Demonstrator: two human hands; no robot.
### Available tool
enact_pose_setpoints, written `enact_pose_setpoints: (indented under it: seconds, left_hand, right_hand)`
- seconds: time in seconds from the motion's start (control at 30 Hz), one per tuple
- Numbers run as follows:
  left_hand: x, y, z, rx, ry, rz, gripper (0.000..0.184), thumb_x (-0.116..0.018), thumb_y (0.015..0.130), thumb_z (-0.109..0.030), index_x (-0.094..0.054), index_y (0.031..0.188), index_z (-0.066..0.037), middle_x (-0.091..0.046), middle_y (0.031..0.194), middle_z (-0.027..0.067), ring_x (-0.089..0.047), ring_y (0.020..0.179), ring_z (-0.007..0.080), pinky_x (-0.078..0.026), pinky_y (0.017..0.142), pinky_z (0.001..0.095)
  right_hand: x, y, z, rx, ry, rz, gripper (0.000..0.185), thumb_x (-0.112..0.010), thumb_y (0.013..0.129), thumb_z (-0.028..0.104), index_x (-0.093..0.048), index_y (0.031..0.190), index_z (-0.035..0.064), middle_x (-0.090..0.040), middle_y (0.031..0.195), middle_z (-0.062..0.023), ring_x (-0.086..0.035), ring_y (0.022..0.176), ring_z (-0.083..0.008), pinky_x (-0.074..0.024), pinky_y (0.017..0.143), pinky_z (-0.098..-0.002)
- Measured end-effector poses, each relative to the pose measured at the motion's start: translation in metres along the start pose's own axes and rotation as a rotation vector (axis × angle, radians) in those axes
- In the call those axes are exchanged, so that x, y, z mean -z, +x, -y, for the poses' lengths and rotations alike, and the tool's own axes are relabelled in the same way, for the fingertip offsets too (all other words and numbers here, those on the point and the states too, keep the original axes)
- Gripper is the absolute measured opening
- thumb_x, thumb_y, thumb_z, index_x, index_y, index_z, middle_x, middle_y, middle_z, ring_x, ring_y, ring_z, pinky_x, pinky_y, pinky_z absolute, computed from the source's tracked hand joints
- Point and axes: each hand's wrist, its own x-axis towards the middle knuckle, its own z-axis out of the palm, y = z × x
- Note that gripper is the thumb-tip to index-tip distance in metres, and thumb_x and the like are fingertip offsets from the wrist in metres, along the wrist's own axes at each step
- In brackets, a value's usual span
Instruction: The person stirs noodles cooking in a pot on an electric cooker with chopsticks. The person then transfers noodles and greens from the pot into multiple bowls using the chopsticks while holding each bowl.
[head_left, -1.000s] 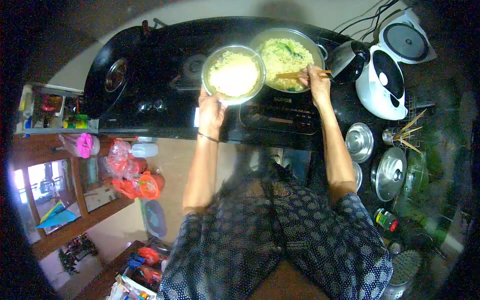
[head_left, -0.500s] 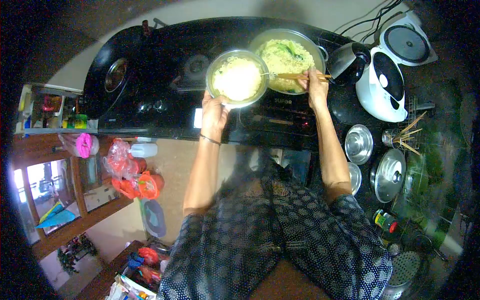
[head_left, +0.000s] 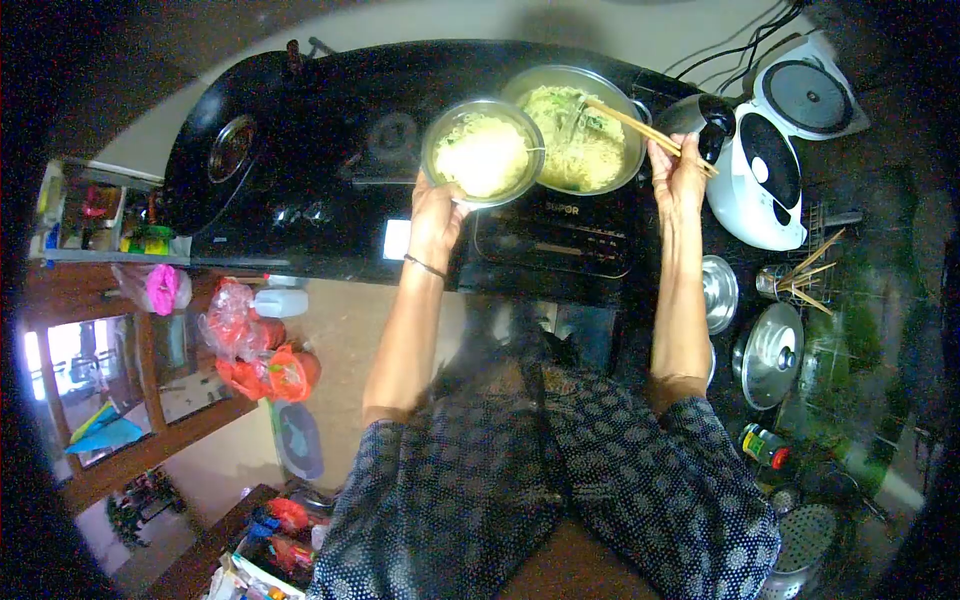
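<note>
Holding bowl [head_left: 432, 150], gripping chopsticks [head_left: 640, 127]; noodles [head_left: 580, 155] in pot [head_left: 634, 112]

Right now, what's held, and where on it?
Two things. Left hand: metal bowl of noodles, by its near-left edge. Right hand: chopsticks, toward their rear ends, tips over the pot.

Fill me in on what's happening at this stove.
A person is handling noodles with both hands. The left hand holds a bowl with noodles in it, beside a pot on the cooktop. The right hand holds chopsticks, their tips over the pot, which also holds noodles.
</note>
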Motion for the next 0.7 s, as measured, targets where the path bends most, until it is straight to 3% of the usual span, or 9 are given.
enact_pose_setpoints:
  seconds: [0.27,0.3,0.43,0.57,0.7]
  left_hand:
    - [-0.010,0.002,0.004,0.057,-0.048,0.011,0.071,-0.036,0.067,0.016,-0.040,0.130,-0.016,-0.052,0.119,0.0102,-0.057,0.103,0.0278,-0.056,0.080,0.0436]
    - [-0.009,0.002,0.005,0.056,-0.051,0.012,0.071,-0.036,0.067,0.016,-0.040,0.130,-0.016,-0.052,0.119,0.0102,-0.057,0.103,0.0278,-0.056,0.080,0.0436]
    - [-0.009,0.000,0.005,0.048,-0.048,0.004,0.068,-0.038,0.067,0.013,-0.041,0.128,-0.016,-0.052,0.117,0.0086,-0.056,0.102,0.0271,-0.055,0.080,0.0439]
    - [-0.019,-0.006,0.001,0.068,0.021,-0.053,0.069,-0.039,0.065,0.012,-0.041,0.128,-0.017,-0.053,0.116,0.0077,-0.056,0.103,0.0265,-0.053,0.081,0.0452]
    - [-0.018,0.000,0.009,0.075,0.007,-0.018,0.071,-0.039,0.064,0.012,-0.041,0.129,-0.017,-0.052,0.118,0.0077,-0.054,0.105,0.0266,-0.052,0.083,0.0459]
  right_hand:
    - [-0.058,0.002,0.069,0.193,0.085,0.072,0.033,-0.052,0.093,0.028,-0.050,0.087,-0.0043,-0.055,0.088,-0.0153,-0.062,0.085,-0.0322,-0.0557,0.082,-0.0432]
    - [-0.063,-0.001,0.076,0.188,0.115,0.125,0.030,-0.052,0.093,0.025,-0.052,0.087,-0.0042,-0.058,0.084,-0.0127,-0.063,0.083,-0.0295,-0.0573,0.080,-0.0400]
    - [-0.078,0.003,0.096,0.242,0.074,0.101,0.032,-0.052,0.093,0.028,-0.051,0.088,-0.0039,-0.056,0.087,-0.0139,-0.062,0.084,-0.0301,-0.0576,0.079,-0.0416]
    - [-0.099,0.007,0.119,0.294,0.084,0.170,0.032,-0.051,0.094,0.028,-0.051,0.087,-0.0032,-0.055,0.085,-0.0121,-0.059,0.085,-0.0260,-0.0541,0.085,-0.0441]
    - [-0.134,0.005,0.144,0.403,0.049,0.238,0.039,-0.049,0.094,0.029,-0.045,0.095,-0.0103,-0.049,0.094,-0.0224,-0.057,0.094,-0.0436,-0.0516,0.090,-0.0482]
